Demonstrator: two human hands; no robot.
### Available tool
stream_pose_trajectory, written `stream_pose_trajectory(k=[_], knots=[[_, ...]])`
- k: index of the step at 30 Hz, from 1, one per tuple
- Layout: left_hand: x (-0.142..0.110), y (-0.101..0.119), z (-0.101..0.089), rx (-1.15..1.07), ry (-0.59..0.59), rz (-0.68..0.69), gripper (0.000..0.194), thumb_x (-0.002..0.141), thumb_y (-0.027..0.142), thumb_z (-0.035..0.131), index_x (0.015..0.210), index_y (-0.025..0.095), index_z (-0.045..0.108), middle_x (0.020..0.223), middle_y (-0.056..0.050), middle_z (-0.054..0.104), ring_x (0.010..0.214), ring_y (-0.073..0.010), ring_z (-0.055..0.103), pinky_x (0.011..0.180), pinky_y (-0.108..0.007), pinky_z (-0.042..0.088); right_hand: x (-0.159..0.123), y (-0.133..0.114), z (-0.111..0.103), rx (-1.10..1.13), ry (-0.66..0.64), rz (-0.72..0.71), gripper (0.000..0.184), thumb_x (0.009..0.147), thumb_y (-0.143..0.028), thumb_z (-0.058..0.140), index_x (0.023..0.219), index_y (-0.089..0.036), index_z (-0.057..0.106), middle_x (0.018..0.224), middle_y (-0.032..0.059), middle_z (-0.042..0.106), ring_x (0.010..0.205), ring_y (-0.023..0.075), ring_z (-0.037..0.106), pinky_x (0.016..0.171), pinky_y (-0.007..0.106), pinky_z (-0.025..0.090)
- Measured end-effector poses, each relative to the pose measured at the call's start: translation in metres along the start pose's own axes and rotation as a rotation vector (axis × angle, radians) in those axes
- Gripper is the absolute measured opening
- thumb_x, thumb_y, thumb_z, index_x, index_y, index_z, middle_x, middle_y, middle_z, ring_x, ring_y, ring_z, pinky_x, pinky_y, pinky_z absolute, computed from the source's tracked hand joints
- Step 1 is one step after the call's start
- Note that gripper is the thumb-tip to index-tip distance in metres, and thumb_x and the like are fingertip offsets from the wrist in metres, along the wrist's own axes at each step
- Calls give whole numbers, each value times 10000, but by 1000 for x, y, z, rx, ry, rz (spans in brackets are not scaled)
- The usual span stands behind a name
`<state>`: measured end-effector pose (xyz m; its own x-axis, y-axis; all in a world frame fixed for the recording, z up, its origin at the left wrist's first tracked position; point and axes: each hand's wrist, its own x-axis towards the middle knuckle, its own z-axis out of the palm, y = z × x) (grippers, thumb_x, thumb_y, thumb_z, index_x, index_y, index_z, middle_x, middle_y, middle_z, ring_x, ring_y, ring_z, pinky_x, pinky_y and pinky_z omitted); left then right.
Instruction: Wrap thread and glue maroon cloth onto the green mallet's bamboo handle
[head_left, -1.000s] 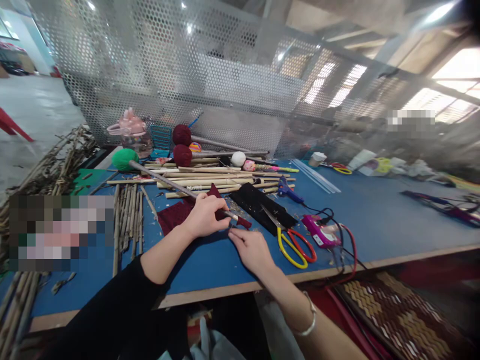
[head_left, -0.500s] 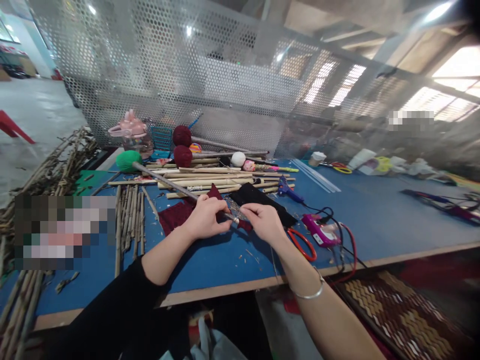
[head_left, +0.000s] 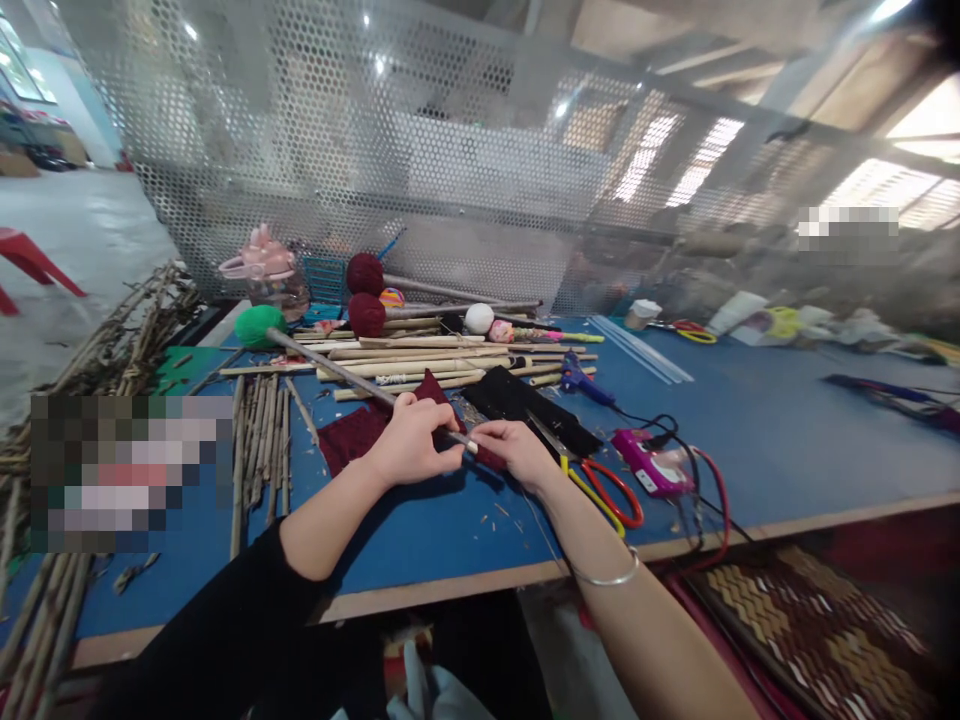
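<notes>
My left hand [head_left: 420, 437] is closed around a long grey stick [head_left: 337, 372], which slants from the upper left down to the right. At its far end sits a green wrapped ball [head_left: 260, 326]. The stick's near end, with a pale tip, pokes out past my left thumb. Beside that tip, my right hand [head_left: 517, 452] pinches, fingertips together; a thin thread [head_left: 541, 527] trails below it. What lies exactly between those fingertips is hard to see. Dark red cloth [head_left: 349, 440] lies under my hands, and black cloth [head_left: 536, 408] just behind them.
Scissors with red and yellow handles [head_left: 613, 492], a purple device [head_left: 651, 463] and a blue glue gun [head_left: 586, 380] lie on the right with cords. Pale sticks [head_left: 420, 358] and dark red balls [head_left: 366, 314] are behind. Bundled twigs [head_left: 259, 440] lie left, before a perforated metal screen [head_left: 315, 130].
My right hand has moved slightly left and down, its fingertips now close against the stick's tip. The scissors show more fully. The view has shifted a little; my left hand keeps its grip.
</notes>
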<state>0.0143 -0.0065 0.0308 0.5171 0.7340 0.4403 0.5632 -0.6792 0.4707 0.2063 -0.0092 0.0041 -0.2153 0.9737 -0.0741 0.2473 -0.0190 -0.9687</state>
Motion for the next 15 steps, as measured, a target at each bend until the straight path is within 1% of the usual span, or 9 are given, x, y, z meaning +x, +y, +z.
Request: stream_pose_trajectory(k=[3,6,8,10,12,13,15], knots=[[0,2,-2,1,-31,18,197,696,385,575,795,215,590,788,7,653,739,-154,545,798,-354,268,1,0,1,9,-4,2,321,628,-419,645,748,-124,684,628,7,625,530,96,492,536,217,383],[2,1,-3,2,-72,62,233,763,429,537,900,268,636,842,8,667,792,-153,544,796,-351,250,4,-1,1,27,10,3,332,638,-412,634,770,-112,687,653,14,636,544,101,503,553,223,392],[5,-2,-5,13,-55,71,251,802,449,496,928,298,652,848,6,666,811,-150,541,804,-354,237,3,-1,3,-2,43,-15,338,664,-405,610,799,-105,690,656,13,639,549,108,515,565,230,398],[9,-6,-6,34,6,57,263,814,458,480,922,302,662,856,1,663,826,-150,539,819,-359,227,-1,-1,6,-96,95,-56,330,704,-389,574,827,-107,693,668,10,649,579,128,544,593,242,411],[12,-9,-6,57,63,43,270,821,459,471,926,297,661,872,-3,661,843,-152,537,828,-363,222,-11,-1,14,-247,160,-108,301,754,-366,529,844,-131,695,716,12,671,653,157,585,641,254,423],[13,-10,-5,68,75,45,271,824,457,468,927,296,660,878,-3,661,850,-153,536,830,-363,222,-19,-2,19,-341,189,-132,287,784,-353,500,850,-153,695,756,15,684,698,169,603,665,257,424],[13,-12,-3,80,57,66,271,827,454,463,925,289,655,902,-4,663,876,-158,535,831,-360,228,-37,-5,30,-558,241,-182,275,838,-321,442,880,-205,688,856,23,697,774,176,622,694,251,415]])
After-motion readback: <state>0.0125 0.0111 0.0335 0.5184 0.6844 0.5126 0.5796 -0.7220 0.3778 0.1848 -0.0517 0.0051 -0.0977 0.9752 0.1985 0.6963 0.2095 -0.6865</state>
